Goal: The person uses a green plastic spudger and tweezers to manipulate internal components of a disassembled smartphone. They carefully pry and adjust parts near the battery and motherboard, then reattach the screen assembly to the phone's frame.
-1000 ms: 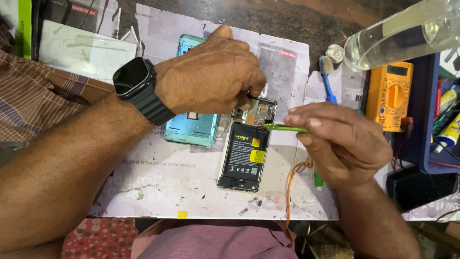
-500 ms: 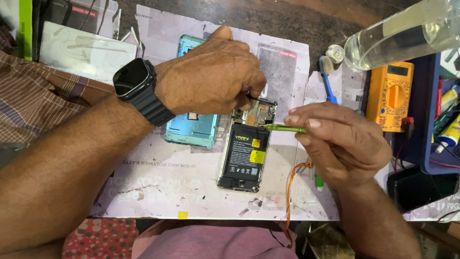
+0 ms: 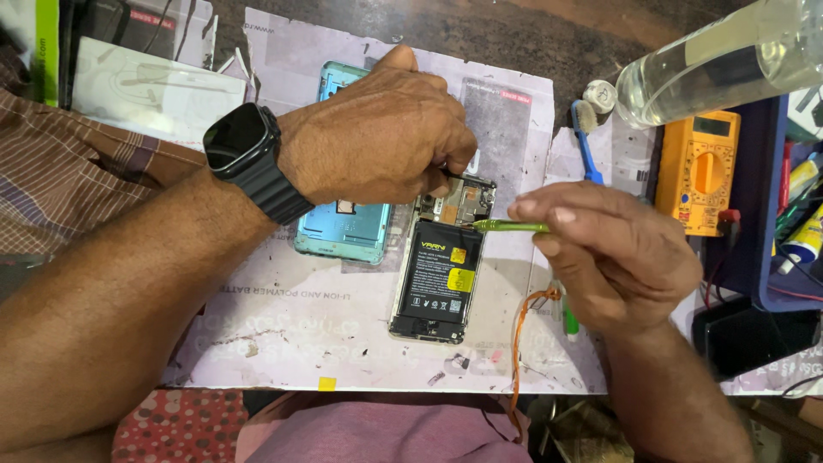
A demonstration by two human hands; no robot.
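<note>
Under the fingers of both hands, on a sheet of printed paper (image 3: 283,317) covering the counter: an opened phone (image 3: 441,266), back removed, black battery and circuit board exposed.

Left hand (image 3: 377,137): curled over the phone's top end, fingers narrowed to a pinch at the board, apparently steadying the body; what sits between the fingertips is hidden. Black wristwatch (image 3: 244,141) on that wrist.

Right hand (image 3: 613,257): fingers closed around a thin green tool (image 3: 510,227), held level like a pen, its tip just touching the board's edge, which suits fine work.

Just left of the left fingers: teal back cover (image 3: 343,231), laid aside, inside up.

Beyond the right fingers: blue toothbrush (image 3: 587,146), orange meter (image 3: 699,171), clear bottle (image 3: 720,60). Below the right fingers: orange wire (image 3: 519,343).
</note>
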